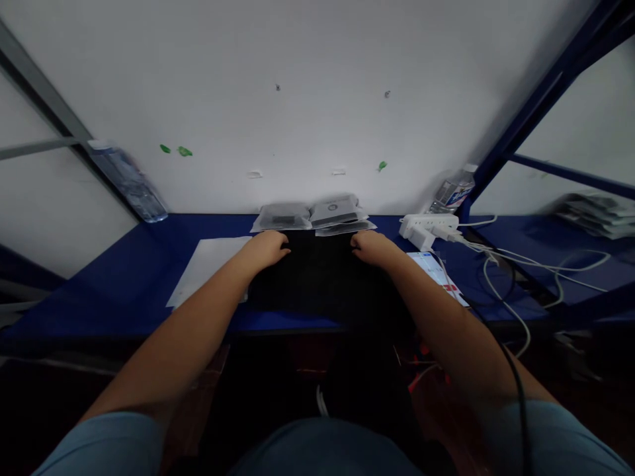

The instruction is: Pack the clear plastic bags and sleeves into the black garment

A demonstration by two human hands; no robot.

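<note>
Head view: two bare hands reach forward over a blue worktop (114, 277), forearms spread wide, short blue sleeves at the bottom corners. Between the hands lies a black cloth (320, 274), matte and soft-looking, spread over the middle of the worktop; its right side runs down to the front edge, where it merges with shadow.

The left hand (268, 250) is at the cloth's far left corner, fingers curled, with a small gap showing between thumb and forefinger. The right hand (373, 248) mirrors it at the far right corner, fingers bent inward and thumb close to them. Both appear to touch the cloth, but it is too dark to tell whether either grip is pinching the fabric or only resting on it.

Just beyond the cloth, flat packets (282, 217) in cloudy, wrinkled plastic lie against a smooth white wall (317, 119). Left of the cloth, partly under the left forearm, is a flat white sheet (211, 264). To the right, beside the forearm, lies a phone (436, 272) with a lit screen, below a white, block-shaped power strip (430, 223) trailing thin cables. A clear plastic bottle (129, 182) stands at the far left, and a labelled bottle (454, 190) behind the power strip.
</note>
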